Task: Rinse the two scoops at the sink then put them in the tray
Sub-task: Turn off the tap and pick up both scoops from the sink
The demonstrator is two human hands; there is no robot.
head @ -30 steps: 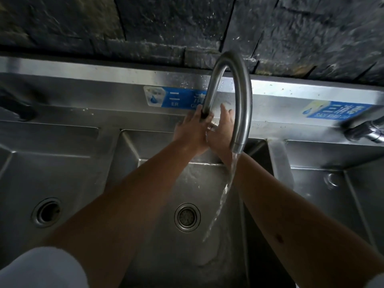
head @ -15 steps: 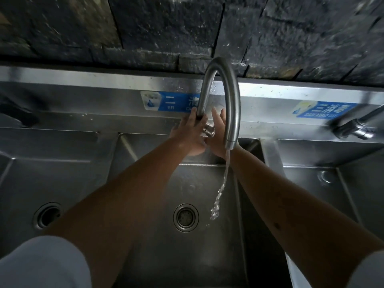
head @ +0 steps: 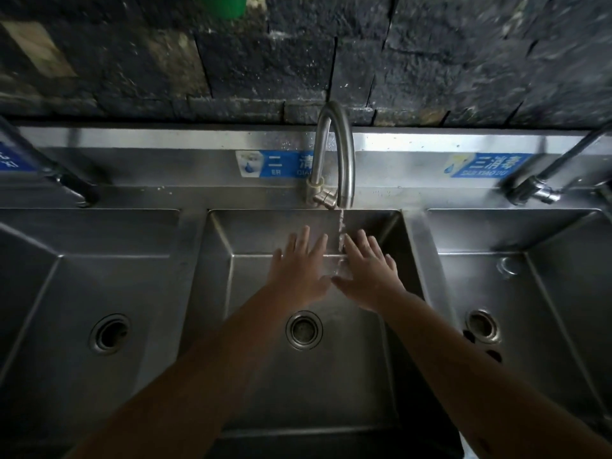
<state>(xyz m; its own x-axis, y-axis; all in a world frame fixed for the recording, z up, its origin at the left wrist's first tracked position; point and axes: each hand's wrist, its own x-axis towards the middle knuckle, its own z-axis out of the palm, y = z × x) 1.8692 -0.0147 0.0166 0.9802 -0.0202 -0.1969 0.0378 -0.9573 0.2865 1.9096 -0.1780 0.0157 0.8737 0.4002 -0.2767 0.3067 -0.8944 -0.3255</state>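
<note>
My left hand (head: 298, 270) and my right hand (head: 371, 271) hover palm-down over the middle basin of a steel sink (head: 414, 226), fingers spread, holding nothing. A curved steel tap (head: 344, 150) stands behind the basin. A thin stream of water (head: 341, 233) falls from its spout between my hands, touching the inner edge of my right hand. No scoop and no tray are in view.
The sink has three basins, each with a round drain: left (head: 109, 332), middle (head: 304, 329), right (head: 482, 324). Other taps stand at the far left (head: 66, 180) and far right (head: 536, 190). Blue labels (head: 275, 164) line the backsplash below a dark stone wall.
Both hands have left the base of the tap and come back toward me, now spread flat under the spout. The stream has thinned. My view has pulled back and shows all three basins.
</note>
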